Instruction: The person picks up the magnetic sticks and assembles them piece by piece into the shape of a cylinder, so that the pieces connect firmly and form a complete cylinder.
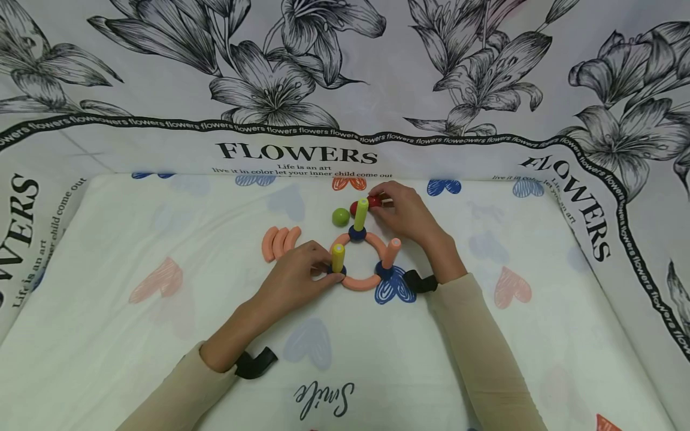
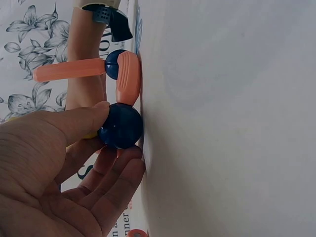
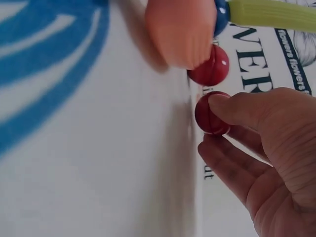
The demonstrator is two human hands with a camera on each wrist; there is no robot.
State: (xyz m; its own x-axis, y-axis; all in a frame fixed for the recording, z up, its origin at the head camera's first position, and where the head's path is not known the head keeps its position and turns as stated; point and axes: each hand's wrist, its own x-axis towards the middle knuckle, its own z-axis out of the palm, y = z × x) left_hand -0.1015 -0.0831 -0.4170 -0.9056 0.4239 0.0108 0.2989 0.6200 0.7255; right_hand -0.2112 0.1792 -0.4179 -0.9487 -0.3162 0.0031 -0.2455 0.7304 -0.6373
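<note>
A ring of orange curved pieces (image 1: pixel 360 281) lies on the sheet, joined by dark blue balls. Two yellow-green sticks (image 1: pixel 338 257) and one orange stick (image 1: pixel 392 252) stand up from the joints. My left hand (image 1: pixel 329 269) grips the near-left dark blue ball (image 2: pixel 121 126) between thumb and fingers, beside an orange curved piece (image 2: pixel 127 79). My right hand (image 1: pixel 377 197) pinches a red ball (image 3: pixel 211 112) on the sheet behind the ring. A second red ball (image 3: pixel 210 66) lies just past it, by the rear yellow-green stick (image 3: pixel 271 14).
A green ball (image 1: pixel 341 216) sits left of the rear stick. Three loose orange curved pieces (image 1: pixel 280 242) lie side by side left of the ring. A flower-print cloth wall (image 1: pixel 302 90) rises behind and at both sides of the white sheet (image 1: pixel 162 335).
</note>
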